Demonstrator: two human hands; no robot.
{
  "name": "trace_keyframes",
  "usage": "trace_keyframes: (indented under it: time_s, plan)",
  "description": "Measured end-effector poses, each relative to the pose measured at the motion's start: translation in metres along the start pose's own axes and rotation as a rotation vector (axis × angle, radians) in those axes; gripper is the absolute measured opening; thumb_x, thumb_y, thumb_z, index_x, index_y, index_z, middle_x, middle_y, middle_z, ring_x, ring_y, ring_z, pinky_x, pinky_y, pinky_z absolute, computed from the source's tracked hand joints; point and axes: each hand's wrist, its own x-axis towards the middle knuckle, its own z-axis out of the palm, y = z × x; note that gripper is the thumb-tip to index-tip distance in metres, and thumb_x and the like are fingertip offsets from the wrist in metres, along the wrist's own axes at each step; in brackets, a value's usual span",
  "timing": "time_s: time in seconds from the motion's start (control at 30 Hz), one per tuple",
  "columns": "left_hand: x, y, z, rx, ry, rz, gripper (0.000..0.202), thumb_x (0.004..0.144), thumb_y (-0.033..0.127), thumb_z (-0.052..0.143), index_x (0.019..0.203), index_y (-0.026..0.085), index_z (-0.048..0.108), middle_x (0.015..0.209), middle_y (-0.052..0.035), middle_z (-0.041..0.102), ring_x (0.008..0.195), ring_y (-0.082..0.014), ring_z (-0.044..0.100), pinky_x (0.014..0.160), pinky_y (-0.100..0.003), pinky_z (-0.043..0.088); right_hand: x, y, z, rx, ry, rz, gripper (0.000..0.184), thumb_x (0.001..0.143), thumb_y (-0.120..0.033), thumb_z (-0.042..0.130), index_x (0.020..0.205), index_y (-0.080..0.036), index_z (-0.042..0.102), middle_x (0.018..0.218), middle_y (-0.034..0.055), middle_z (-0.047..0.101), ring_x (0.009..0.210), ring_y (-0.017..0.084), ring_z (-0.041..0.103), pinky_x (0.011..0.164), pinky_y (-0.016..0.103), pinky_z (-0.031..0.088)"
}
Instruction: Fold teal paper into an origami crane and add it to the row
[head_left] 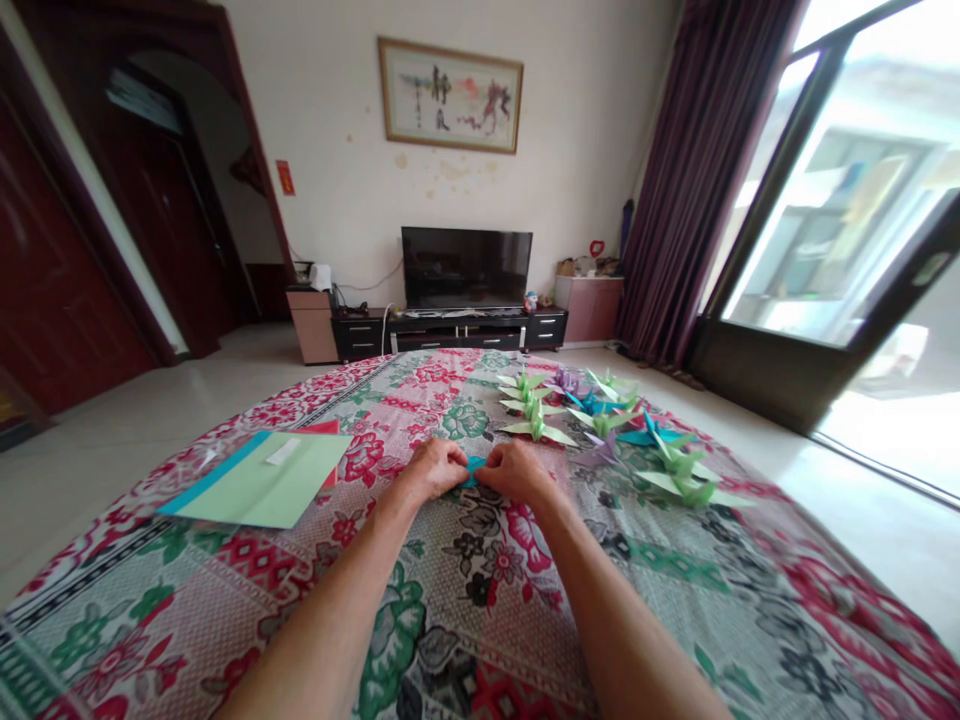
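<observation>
Your left hand (441, 466) and right hand (514, 468) pinch blue paper (473, 470) between them, at twelve o'clock on the worktop (480, 600); folded cranes (538, 424) sit at their two o'clock; paper sheets (259, 492) at their nine.

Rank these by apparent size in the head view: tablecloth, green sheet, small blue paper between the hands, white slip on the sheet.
1. tablecloth
2. green sheet
3. small blue paper and white slip: too alike to rank; the blue is partly covered.
</observation>
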Motion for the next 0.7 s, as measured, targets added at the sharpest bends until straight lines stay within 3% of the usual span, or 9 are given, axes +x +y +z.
trace_keyframes:
  time_s: [0.13, 0.23, 0.43, 0.57, 0.7]
  plan:
    - [-0.001, 0.003, -0.001, -0.018, -0.001, -0.02, 0.025, 0.058, 0.023, 0.06, 0.079, 0.018, 0.071, 0.064, -0.0006, 0.066, 0.061, -0.013, 0.058, 0.052, -0.02, 0.038, 0.004, 0.009, -0.003, 0.105, -0.037, 0.006, 0.01, 0.061, -0.017, 0.057, 0.06, -0.017, 0.067, 0.052, -0.0005, 0.057, 0.05, 0.01, 0.047, 0.048, 0.021, 0.029]
    - [-0.002, 0.004, -0.001, -0.012, 0.003, -0.031, 0.024, 0.057, 0.023, 0.06, 0.079, 0.018, 0.071, 0.064, 0.0, 0.065, 0.06, -0.0123, 0.057, 0.051, -0.019, 0.037, 0.008, 0.021, -0.005, 0.299, -0.048, 0.066, 0.016, 0.056, -0.009, 0.056, 0.065, -0.016, 0.067, 0.05, -0.0038, 0.054, 0.047, 0.007, 0.044, 0.046, 0.019, 0.03]
    - [-0.003, 0.005, -0.003, 0.009, 0.0, -0.021, 0.023, 0.058, 0.022, 0.06, 0.078, 0.018, 0.071, 0.063, 0.0012, 0.065, 0.06, -0.0117, 0.057, 0.053, -0.019, 0.038, 0.013, 0.037, -0.007, 0.836, 0.039, 0.229, 0.016, 0.061, -0.013, 0.051, 0.074, -0.015, 0.061, 0.043, -0.0086, 0.042, 0.037, 0.005, 0.034, 0.039, 0.017, 0.026]
    - [-0.002, 0.005, -0.003, 0.018, 0.005, -0.014, 0.022, 0.058, 0.022, 0.061, 0.078, 0.019, 0.071, 0.064, 0.0013, 0.066, 0.061, -0.0118, 0.058, 0.054, -0.019, 0.039, 0.012, 0.033, -0.01, 0.94, 0.096, 0.256, 0.013, 0.063, -0.014, 0.052, 0.074, -0.015, 0.058, 0.047, -0.0078, 0.044, 0.039, 0.004, 0.037, 0.04, 0.016, 0.03]
    - [-0.001, 0.004, -0.002, 0.027, -0.003, -0.007, 0.022, 0.059, 0.023, 0.061, 0.078, 0.019, 0.071, 0.065, 0.0009, 0.066, 0.062, -0.0125, 0.058, 0.054, -0.02, 0.039, 0.011, 0.023, -0.011, 0.878, 0.007, 0.226, 0.013, 0.064, -0.013, 0.052, 0.074, -0.015, 0.06, 0.047, -0.0065, 0.047, 0.04, 0.006, 0.04, 0.041, 0.018, 0.034]
